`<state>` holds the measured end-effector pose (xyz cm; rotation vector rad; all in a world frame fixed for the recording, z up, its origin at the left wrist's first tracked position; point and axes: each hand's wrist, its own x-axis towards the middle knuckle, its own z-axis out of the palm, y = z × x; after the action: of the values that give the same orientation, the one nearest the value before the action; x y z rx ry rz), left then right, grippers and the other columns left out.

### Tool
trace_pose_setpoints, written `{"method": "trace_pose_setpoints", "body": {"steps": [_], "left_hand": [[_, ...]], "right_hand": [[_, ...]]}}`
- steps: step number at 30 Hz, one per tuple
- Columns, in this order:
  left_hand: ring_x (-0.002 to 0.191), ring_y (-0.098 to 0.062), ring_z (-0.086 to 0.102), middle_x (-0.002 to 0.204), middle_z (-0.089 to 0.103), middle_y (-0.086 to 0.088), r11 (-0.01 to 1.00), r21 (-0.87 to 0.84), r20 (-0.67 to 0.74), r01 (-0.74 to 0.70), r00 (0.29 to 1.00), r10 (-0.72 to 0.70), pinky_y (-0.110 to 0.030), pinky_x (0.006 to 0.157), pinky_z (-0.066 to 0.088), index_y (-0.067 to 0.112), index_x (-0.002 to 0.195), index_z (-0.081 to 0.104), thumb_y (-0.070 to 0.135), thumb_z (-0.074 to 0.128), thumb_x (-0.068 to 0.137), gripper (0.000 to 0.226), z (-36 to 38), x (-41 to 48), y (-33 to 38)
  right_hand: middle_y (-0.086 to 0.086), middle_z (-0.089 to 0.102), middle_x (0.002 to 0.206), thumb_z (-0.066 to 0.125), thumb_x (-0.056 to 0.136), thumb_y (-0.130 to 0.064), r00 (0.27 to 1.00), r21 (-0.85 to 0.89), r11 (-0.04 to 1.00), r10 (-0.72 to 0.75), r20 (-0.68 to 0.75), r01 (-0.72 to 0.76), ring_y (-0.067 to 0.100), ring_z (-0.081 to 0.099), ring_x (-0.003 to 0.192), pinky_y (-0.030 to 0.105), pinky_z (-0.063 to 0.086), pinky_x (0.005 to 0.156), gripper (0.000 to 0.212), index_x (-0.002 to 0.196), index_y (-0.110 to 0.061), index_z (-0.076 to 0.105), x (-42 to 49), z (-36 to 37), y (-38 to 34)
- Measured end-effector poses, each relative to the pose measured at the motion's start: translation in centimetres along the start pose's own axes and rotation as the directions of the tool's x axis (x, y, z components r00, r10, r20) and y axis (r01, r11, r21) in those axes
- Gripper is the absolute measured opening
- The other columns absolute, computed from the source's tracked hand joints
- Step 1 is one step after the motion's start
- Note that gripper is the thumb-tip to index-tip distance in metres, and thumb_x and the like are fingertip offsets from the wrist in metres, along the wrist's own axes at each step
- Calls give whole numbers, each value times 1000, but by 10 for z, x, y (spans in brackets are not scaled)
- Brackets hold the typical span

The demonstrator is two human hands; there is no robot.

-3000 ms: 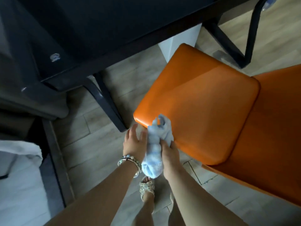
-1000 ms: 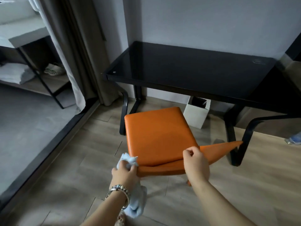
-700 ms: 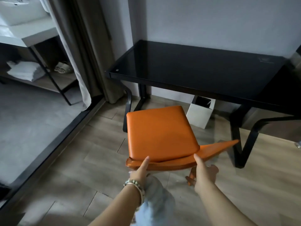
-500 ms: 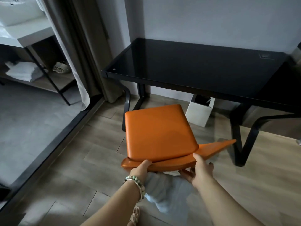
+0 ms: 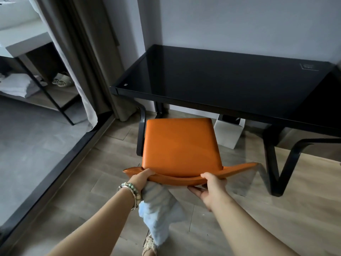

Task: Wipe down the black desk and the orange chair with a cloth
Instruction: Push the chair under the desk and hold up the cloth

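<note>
From the head camera, the orange chair [image 5: 181, 146] stands on the wooden floor in front of the black desk [image 5: 221, 82], toward the desk's left end. Its seat front faces the desk and sits close to the desk's front edge, and its backrest is turned away from the desk toward the person. The seat's front-to-back line runs straight at the desk. The long axis of the backrest's top rim lies roughly parallel to the desk's front edge, with its right tip angled a little nearer the desk. The left hand [image 5: 142, 179] is curled over the rim's left end, and the pale blue cloth [image 5: 158, 209] hangs below its palm. Whether the fingers actually pinch the cloth or only press it against the rim is hidden, so that stays uncertain. The right hand [image 5: 210, 189] grips the rim further along, thumb on top and fingers underneath. One risk is that the cloth is held only incidentally, so any loosening of the left hand to shift the chair could drop it onto the floor by the sandalled foot [image 5: 149, 244]. Another is that a push forward could knock the seat or frame against the desk's left leg [image 5: 141, 133] or the white bin [image 5: 229, 132] under the desk. An uneven pull from the two hands could also swing the chair sideways.
</note>
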<state>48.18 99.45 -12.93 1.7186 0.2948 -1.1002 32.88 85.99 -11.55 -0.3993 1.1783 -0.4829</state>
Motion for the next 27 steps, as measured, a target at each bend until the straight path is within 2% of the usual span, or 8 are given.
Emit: {"method": "trace_pose_setpoints", "body": {"steps": [4,7,10,13,16,21,24,27], "left_hand": [[96,-36,64,104,66,-21,999,44,-3,-4,1000,4,-48,92,50,0,112,61,27,71,72,49,-14,40,41],[95,-36,65,102,67,-20,996,82,8,-16,1000,16,-49,91,50,1,110,62,29,71,70,50,-27,72,77],[93,-37,65,100,68,-22,992,121,20,-29,999,27,-50,90,50,0,106,63,28,70,70,46,-39,102,114],[95,-38,64,101,67,-23,985,166,21,-50,999,48,-50,92,49,-1,105,63,28,68,73,44,-47,129,148],[97,-39,63,103,66,-23,977,205,31,-55,998,49,-50,93,49,-2,107,62,28,66,74,45,-52,151,177],[99,-39,63,105,66,-24,971,229,60,-70,996,58,-50,94,48,-3,109,62,29,64,74,47,-52,178,206],[102,-38,61,110,64,-22,966,247,66,-78,996,64,-48,96,46,0,110,62,34,66,71,52,-51,187,211],[102,-37,60,110,64,-20,964,249,75,-97,994,80,-46,97,46,2,110,62,44,69,69,59,-53,188,209]], "right_hand": [[23,43,121,50,88,3,996,14,997,75,46,-76,42,49,99,51,51,58,41,123,-14,37,18,40,-5],[22,44,120,51,90,1,996,31,996,85,40,-86,39,53,90,47,50,59,39,125,-11,38,34,78,-4],[22,46,111,53,89,1,997,66,995,78,2,-78,37,54,78,48,52,63,37,117,-15,36,49,118,-5],[19,48,91,54,88,2,997,117,990,78,-22,-75,37,55,69,50,54,67,39,116,-18,34,62,152,-7],[20,49,87,56,88,1,995,142,987,86,-55,-77,40,57,70,53,53,79,40,117,-17,35,73,181,-8],[20,46,86,54,88,3,995,162,985,72,-68,-61,40,56,68,45,53,54,45,122,-20,34,85,211,-17],[18,43,86,52,90,2,997,144,988,67,-49,-60,37,51,67,47,51,58,52,133,-17,30,92,217,-22],[19,44,86,53,89,1,995,138,988,84,-59,-75,38,53,67,48,53,59,53,134,-15,30,97,219,-23]]}}
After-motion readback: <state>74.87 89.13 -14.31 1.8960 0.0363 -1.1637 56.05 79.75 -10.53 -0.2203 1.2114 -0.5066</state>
